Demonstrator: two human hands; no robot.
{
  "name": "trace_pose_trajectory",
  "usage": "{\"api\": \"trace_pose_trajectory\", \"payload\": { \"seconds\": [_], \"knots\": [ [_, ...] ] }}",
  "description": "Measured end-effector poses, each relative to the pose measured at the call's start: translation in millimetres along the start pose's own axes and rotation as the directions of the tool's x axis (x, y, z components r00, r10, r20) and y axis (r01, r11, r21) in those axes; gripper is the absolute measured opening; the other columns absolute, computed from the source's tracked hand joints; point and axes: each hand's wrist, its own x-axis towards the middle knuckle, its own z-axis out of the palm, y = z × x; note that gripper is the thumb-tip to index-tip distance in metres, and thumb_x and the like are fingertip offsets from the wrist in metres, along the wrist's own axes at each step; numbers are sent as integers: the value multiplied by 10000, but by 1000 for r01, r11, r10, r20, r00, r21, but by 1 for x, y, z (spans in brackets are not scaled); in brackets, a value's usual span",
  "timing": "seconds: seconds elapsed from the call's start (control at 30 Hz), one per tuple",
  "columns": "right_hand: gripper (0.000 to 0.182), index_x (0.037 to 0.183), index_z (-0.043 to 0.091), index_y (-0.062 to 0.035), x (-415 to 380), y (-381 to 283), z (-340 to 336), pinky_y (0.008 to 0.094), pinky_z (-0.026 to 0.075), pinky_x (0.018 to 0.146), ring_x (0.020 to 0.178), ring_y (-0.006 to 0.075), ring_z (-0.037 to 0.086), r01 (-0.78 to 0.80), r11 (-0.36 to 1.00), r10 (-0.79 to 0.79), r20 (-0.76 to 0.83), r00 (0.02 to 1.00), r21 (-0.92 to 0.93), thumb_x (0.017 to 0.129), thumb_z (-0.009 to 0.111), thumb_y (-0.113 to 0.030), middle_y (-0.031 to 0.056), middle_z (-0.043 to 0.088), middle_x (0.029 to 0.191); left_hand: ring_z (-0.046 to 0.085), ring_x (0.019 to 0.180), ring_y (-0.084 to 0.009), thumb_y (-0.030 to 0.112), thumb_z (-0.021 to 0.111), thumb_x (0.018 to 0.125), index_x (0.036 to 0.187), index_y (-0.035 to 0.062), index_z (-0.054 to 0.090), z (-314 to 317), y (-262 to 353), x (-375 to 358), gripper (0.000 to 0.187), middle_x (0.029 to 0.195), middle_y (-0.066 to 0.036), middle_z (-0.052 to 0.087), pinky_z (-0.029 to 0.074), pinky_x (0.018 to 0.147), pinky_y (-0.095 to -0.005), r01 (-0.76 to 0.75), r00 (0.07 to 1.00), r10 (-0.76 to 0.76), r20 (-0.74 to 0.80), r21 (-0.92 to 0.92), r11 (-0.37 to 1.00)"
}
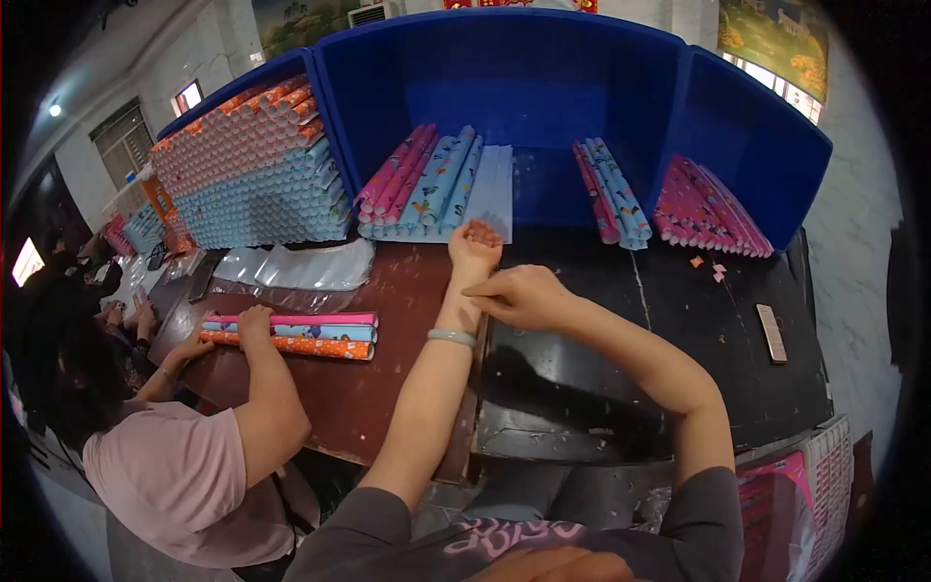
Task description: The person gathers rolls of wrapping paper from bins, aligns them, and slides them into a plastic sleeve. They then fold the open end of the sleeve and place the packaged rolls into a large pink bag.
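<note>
Two bare hands are raised over the desk (572,383): the left hand (475,250) is held palm up, its fingers loosely curled with nothing seen in them, while its wrist is touched by the bunched fingers of the right hand (529,296). Just beyond, blue rolls (449,184) are laid between pink rolls (398,177) and bare white sheets (490,189). If the left hand were swung sideways, the blue rolls could be knocked askew. Whether anything is pinched by the right fingers cannot be told; the left fingertips are indistinct.
</note>
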Motion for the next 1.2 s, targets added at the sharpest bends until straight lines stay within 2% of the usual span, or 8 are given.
{"api": "trace_pose_trajectory", "payload": {
  "seconds": [0.1,0.27,0.43,0.53,0.63,1.0,1.1,1.2],
  "knots": [
    [242,1034,703,-93,-90,47,-29,259,462,502,559,123,614,-149,887,252,-187,950,437,903,600,-267,71,675,701,544,705,-193,196,474,814,781,112,604,17,-7,-13,158,755,-19,585,413,681,-342,-18,998,18,66,-5,1000],
    [250,1090,665,-46,-233,201,-50,210,423,461,536,59,555,-397,469,817,-217,534,789,905,610,-204,41,667,726,462,691,-174,91,517,831,876,45,550,55,-31,-98,73,754,-41,492,384,650,-317,66,927,-88,366,71,995],
    [219,1012,678,-27,-339,352,-61,221,448,512,596,97,589,-165,596,793,-609,-33,785,846,677,-171,26,652,748,376,647,-149,98,523,865,897,55,527,69,-51,-189,53,716,-18,408,334,623,-293,155,895,-258,364,287,945],
    [222,936,704,-37,-355,409,-88,249,500,582,676,134,648,-352,579,717,-665,-209,735,808,716,-219,44,683,791,378,642,-139,126,513,888,933,74,534,53,-43,-234,72,723,0,412,326,615,-282,185,888,-344,306,447,875],
    [285,961,710,-51,-353,440,-103,298,521,646,717,183,671,-670,506,536,-807,-250,544,771,727,-264,82,700,805,352,635,-134,150,506,889,901,91,515,31,-27,-268,61,709,4,389,319,618,-279,145,931,-282,232,474,868],
    [409,1044,713,-136,-327,495,-113,390,472,889,1054,317,562,-749,262,669,-674,-314,609,725,740,-390,129,680,1020,407,620,-131,156,504,890,887,84,552,-32,43,-308,86,725,-3,456,332,607,-281,-207,978,199,61,396,895],
    [333,1028,707,-108,-303,431,-124,416,463,904,1139,312,494,-799,161,587,-707,-395,580,782,696,-332,104,522,1293,402,612,-132,161,505,886,867,84,551,-24,34,-297,92,721,3,454,329,604,-277,-113,987,63,145,363,925],
    [270,1005,708,-98,-305,424,-112,424,467,900,1162,321,481,-826,294,560,-787,-258,480,805,648,-269,95,472,1346,382,625,-130,160,532,861,793,95,503,9,-9,-281,98,693,4,418,314,589,-274,-53,996,11,87,501,864]
  ]
}}
